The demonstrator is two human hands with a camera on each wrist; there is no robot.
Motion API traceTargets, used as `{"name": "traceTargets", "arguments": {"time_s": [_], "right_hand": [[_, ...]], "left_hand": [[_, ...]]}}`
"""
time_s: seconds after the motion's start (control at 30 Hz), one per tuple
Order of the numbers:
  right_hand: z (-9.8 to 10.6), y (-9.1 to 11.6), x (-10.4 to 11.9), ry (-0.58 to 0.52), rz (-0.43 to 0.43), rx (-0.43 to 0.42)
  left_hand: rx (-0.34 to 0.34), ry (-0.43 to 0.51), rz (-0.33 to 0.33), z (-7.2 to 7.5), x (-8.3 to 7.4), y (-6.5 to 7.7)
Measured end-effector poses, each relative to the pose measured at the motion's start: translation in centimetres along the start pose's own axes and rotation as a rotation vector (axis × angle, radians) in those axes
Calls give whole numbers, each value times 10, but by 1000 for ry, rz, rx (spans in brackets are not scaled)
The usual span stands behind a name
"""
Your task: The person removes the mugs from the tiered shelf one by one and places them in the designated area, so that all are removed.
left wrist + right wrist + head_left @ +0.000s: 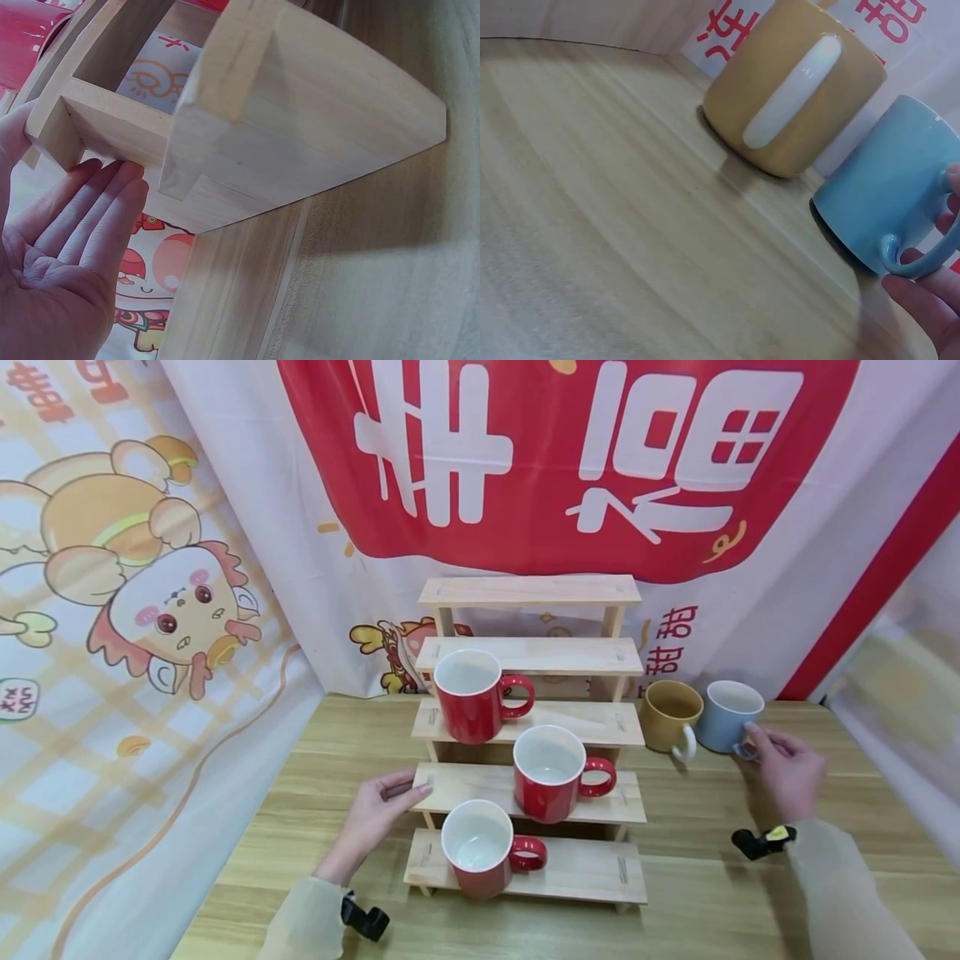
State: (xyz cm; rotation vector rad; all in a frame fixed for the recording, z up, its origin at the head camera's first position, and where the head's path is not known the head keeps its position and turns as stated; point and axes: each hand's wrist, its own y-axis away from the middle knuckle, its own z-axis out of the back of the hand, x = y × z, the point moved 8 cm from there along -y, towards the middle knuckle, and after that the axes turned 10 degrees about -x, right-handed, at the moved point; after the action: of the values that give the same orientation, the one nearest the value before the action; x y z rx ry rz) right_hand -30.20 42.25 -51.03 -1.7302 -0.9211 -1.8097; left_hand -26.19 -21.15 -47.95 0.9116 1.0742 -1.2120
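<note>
Beyond both hands hangs the big red-and-white cloth (540, 539), and below them spreads the wooden table (697, 893). Between the hands, here's the five-tier wooden rack (577, 714), and the left hand (375, 814) has it by the near-left end of the second shelf up, thumb on top, fingers reaching underneath. Over to the right hand (793, 772): it's pinching a handle! Right of the left hand sit three red mugs: one (547, 785) on the very shelf it grips, one (469, 702) a tier farther off, one (480, 864) a tier nearer. Left of the right hand, just past its catch, stands the tan mug (667, 718), white handle out. And the blue mug (723, 718) is right at the right hand's fingertips, upright, handle between finger and thumb. Smallest of all, a black device (763, 842) rides the right wrist.
</note>
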Motion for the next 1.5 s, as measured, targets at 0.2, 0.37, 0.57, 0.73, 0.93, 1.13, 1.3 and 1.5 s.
{"name": "traceTargets", "arguments": {"time_s": [0.2,0.37,0.57,0.73,0.93,1.13,1.3,1.5], "right_hand": [[-3,2,-17,-177,-89,-6],[-1,2,-18,-116,-39,12],[7,7,-2,-82,-7,10],[15,12,34,-129,86,-17],[9,27,77,-166,192,58],[-6,56,112,177,255,131],[-30,86,134,430,326,166],[-64,123,155,462,456,255]], "left_hand": [[1,1,4,1,0,0],[-1,-1,1,1,0,1],[1,5,4,1,1,1],[3,8,0,0,0,1],[3,7,0,0,-3,2],[11,13,11,0,-3,1],[13,12,13,0,-2,1],[7,15,7,0,-2,1]]}}
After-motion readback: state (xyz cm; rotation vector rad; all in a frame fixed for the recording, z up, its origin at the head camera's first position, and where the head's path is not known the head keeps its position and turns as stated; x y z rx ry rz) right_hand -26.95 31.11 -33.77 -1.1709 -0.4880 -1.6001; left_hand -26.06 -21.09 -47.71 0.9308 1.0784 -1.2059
